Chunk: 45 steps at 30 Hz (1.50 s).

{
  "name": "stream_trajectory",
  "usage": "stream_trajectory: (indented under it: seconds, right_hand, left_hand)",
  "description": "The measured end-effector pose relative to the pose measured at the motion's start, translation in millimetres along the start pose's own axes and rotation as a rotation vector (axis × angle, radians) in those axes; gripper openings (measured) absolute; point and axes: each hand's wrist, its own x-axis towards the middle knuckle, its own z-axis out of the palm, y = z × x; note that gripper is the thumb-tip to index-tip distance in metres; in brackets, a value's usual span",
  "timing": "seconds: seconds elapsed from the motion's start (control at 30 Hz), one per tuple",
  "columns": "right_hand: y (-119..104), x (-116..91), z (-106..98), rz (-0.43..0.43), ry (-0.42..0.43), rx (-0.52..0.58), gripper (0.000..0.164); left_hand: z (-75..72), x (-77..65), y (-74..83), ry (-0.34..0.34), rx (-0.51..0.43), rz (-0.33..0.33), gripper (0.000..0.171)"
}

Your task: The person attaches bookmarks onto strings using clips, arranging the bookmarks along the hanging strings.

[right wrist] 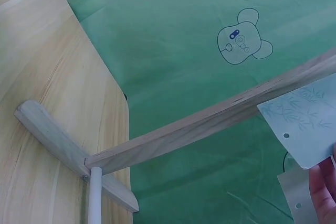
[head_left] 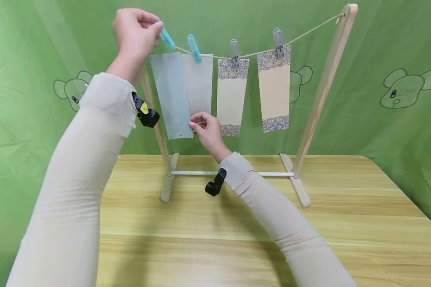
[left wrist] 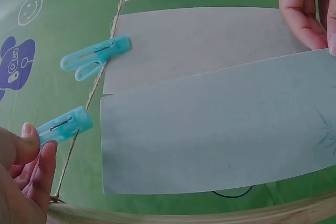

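Observation:
My left hand [head_left: 134, 34] pinches a light blue clothespin [head_left: 167, 38] between thumb and fingers. In the left wrist view, this clothespin [left wrist: 65, 125] lies across the string, a small gap from the top edge of a blue-grey paper strip [left wrist: 210, 135]. Lower down, my right hand [head_left: 209, 131] pinches that strip [head_left: 172, 95] at its lower right edge. Faint bamboo leaves and a small hole mark its bottom end [right wrist: 302, 121]. Partly behind it, a paler strip [head_left: 200, 79] hangs under a second blue clothespin [head_left: 194, 48].
Two cream strips with patterned ends, one [head_left: 233, 97] nearer and one [head_left: 274, 91] farther right, hang from grey clothespins on the string [head_left: 314, 30]. A wooden stand [head_left: 325, 91] with a white crossbar [head_left: 273, 174] carries the string above a wooden table [head_left: 215, 255]. Green cloth [head_left: 380, 131] stands behind.

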Motion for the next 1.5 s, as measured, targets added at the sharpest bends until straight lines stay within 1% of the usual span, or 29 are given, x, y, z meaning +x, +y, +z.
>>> stream_trajectory:
  seconds: [0.23, 0.4, 0.53, 0.8, 0.97, 1.03, 1.13, 1.23, 1.37, 1.43, 1.5]
  right_hand:
    - [-1, 2, 3, -0.006, 0.012, -0.008, 0.013]
    - [-2, 4, 6, -0.026, 0.018, -0.014, 0.012]
    - [-6, 5, 7, -0.012, 0.012, -0.004, 0.013]
    - [-10, 5, 8, -0.006, 0.006, 0.004, 0.012]
    - [-10, 7, 7, -0.012, 0.014, -0.008, 0.012]
    - [-10, 7, 6, -0.009, 0.014, -0.013, 0.012]
    - [-10, 7, 6, -0.007, 0.015, -0.019, 0.011]
    - [-10, 7, 6, 0.001, 0.010, -0.025, 0.011]
    - [-10, 7, 5, 0.021, -0.004, -0.027, 0.012]
    - [-9, 7, 5, 0.026, -0.013, -0.022, 0.013]
    - [-8, 8, 5, 0.025, -0.029, -0.014, 0.014]
  left_hand:
    - [-0.5, 0.5, -2.6, -0.003, 0.039, 0.010, 0.014]
    - [-2.3, 1.8, -1.4, -0.007, 0.057, -0.015, 0.008]
    - [-3.0, 3.1, -1.1, -0.018, 0.084, -0.029, 0.005]
    - [-3.5, 4.8, -0.8, -0.045, 0.128, -0.045, 0.013]
    - [-3.7, 4.5, -0.9, -0.075, 0.069, -0.061, 0.018]
    - [-3.8, 3.9, -1.4, -0.085, 0.039, -0.072, 0.021]
    - [-3.5, 3.0, -1.9, -0.096, 0.020, -0.085, 0.028]
    - [-3.1, 3.0, -1.6, -0.103, -0.021, -0.112, 0.033]
    - [-3.6, 2.9, -2.1, -0.115, -0.100, -0.147, 0.037]
    - [-4.6, 1.8, -2.9, -0.119, -0.132, -0.151, 0.039]
    - [-6.0, -0.5, -4.2, -0.118, -0.149, -0.131, 0.039]
